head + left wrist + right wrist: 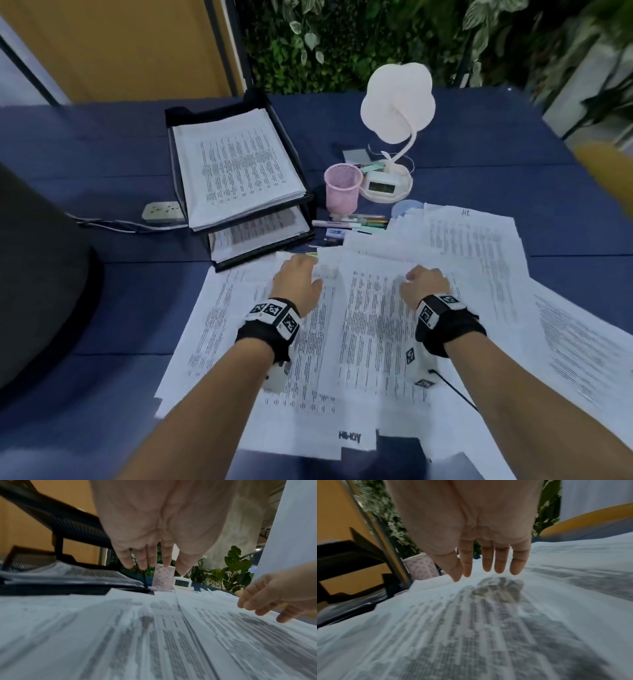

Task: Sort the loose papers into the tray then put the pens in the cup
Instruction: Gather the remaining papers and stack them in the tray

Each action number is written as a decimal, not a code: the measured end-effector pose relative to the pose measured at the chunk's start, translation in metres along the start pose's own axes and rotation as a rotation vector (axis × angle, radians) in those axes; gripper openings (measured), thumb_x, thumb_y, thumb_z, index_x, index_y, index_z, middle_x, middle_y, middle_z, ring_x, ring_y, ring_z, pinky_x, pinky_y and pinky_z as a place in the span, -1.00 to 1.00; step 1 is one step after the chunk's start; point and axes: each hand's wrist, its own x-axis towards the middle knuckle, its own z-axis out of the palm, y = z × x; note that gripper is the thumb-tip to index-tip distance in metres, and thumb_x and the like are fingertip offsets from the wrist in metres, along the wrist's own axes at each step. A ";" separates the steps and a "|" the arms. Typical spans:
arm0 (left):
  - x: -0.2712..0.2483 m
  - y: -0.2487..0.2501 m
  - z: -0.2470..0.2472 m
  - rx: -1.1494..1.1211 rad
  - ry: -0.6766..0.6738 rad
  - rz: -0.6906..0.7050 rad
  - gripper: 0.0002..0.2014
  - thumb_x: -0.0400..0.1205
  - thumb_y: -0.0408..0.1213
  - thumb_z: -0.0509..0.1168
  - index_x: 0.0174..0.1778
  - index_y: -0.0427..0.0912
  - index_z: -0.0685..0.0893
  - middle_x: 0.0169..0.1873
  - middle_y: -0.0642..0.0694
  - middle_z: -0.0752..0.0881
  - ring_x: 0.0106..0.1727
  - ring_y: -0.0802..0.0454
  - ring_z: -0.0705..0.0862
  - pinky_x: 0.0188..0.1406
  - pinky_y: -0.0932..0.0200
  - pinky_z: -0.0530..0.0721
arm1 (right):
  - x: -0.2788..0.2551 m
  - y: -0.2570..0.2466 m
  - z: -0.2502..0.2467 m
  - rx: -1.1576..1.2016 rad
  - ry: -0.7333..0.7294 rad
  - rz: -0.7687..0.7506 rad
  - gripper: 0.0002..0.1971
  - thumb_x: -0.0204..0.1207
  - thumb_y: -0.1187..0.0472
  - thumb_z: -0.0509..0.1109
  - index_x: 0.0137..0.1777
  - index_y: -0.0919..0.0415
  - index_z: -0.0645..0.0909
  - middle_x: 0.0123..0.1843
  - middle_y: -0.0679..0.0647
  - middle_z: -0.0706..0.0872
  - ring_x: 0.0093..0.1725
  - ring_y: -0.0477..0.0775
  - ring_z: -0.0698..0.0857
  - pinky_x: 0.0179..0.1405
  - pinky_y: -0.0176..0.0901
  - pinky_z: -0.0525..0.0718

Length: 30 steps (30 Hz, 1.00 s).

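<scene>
Fingers point(500, 559) of the right hand point(424, 284) hang straight and slightly apart just above the loose papers point(376, 325), holding nothing; their shadow falls on the sheet below. The left hand point(297, 278), at centre frame in the head view, has its fingers point(150, 558) extended close together over the same spread, also empty; whether the tips touch the paper cannot be told. The papers fan across the lower centre and right of the blue table point(102, 137). The black tray point(239, 178) sits upper left of centre, both tiers holding sheets. The pink cup point(342, 188) stands just right of it, with the pens point(356, 221) lying below it beside the papers' far edge
</scene>
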 end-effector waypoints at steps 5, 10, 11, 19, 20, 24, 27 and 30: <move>0.002 0.019 0.031 -0.096 -0.221 -0.143 -0.45 0.68 -0.14 0.21 0.57 -0.24 0.28 0.51 -0.25 0.37 0.50 -0.20 0.38 0.45 0.04 0.37 | -0.008 0.039 -0.007 -0.130 -0.106 0.045 -0.48 0.61 0.00 0.23 0.52 0.15 0.32 0.49 0.22 0.39 0.43 0.25 0.47 0.42 -0.01 0.46; 0.002 0.029 0.049 -0.310 -0.290 -0.194 -0.29 0.63 -0.05 0.31 0.64 -0.12 0.13 0.56 -0.19 0.35 0.53 -0.16 0.38 0.46 0.03 0.41 | -0.016 0.048 -0.006 -0.192 -0.151 -0.098 -0.39 0.61 -0.01 0.24 0.60 0.18 0.20 0.60 0.20 0.26 0.56 0.23 0.30 0.59 0.02 0.23; 0.002 0.033 0.050 -0.380 -0.271 -0.191 -0.29 0.63 -0.08 0.32 0.64 -0.13 0.13 0.57 -0.18 0.34 0.54 -0.14 0.38 0.47 0.04 0.40 | -0.016 0.049 -0.006 -0.195 -0.163 -0.095 -0.36 0.60 -0.02 0.25 0.61 0.18 0.18 0.61 0.20 0.24 0.58 0.24 0.27 0.59 0.04 0.23; -0.005 0.049 0.058 -0.550 -0.099 -0.182 -0.61 0.62 -0.30 0.35 0.38 -0.19 0.55 0.17 -0.16 0.72 0.08 -0.07 0.69 0.04 0.17 0.63 | -0.014 0.051 -0.008 -0.109 -0.176 -0.109 -0.31 0.54 0.01 0.32 0.61 0.19 0.18 0.62 0.19 0.24 0.57 0.20 0.31 0.60 0.02 0.24; -0.007 0.050 0.060 -0.543 -0.116 -0.179 -0.64 0.64 -0.29 0.34 0.36 -0.19 0.58 0.16 -0.16 0.72 0.07 -0.06 0.69 0.01 0.19 0.62 | -0.014 0.052 -0.007 -0.058 -0.157 -0.101 -0.32 0.53 0.03 0.35 0.59 0.21 0.21 0.59 0.20 0.29 0.54 0.19 0.36 0.57 0.02 0.29; -0.014 0.047 0.049 -0.721 -0.063 -0.170 -0.66 0.65 -0.31 0.31 0.37 -0.18 0.58 0.21 -0.09 0.72 0.14 0.03 0.67 0.12 0.24 0.56 | -0.015 0.053 -0.014 0.407 0.086 0.025 -0.18 0.45 0.02 0.49 0.58 0.27 0.16 0.47 0.29 0.42 0.42 0.29 0.47 0.38 0.07 0.50; -0.016 0.044 0.027 -0.873 0.011 -0.172 -0.65 0.67 -0.31 0.28 0.39 -0.11 0.55 0.22 0.00 0.70 0.21 0.08 0.66 0.21 0.20 0.54 | -0.019 0.048 -0.025 0.776 0.141 -0.005 -0.29 0.47 0.04 0.49 0.54 0.22 0.27 0.35 0.19 0.53 0.35 0.21 0.55 0.29 0.03 0.55; -0.011 0.046 0.006 -0.975 0.115 -0.159 -0.65 0.66 -0.33 0.29 0.38 -0.11 0.53 0.24 0.01 0.68 0.23 0.08 0.65 0.32 0.09 0.56 | -0.021 0.034 -0.035 0.936 0.088 -0.132 -0.76 0.55 0.25 0.42 0.18 0.23 0.55 0.08 0.16 0.68 0.04 0.13 0.66 -0.01 -0.06 0.66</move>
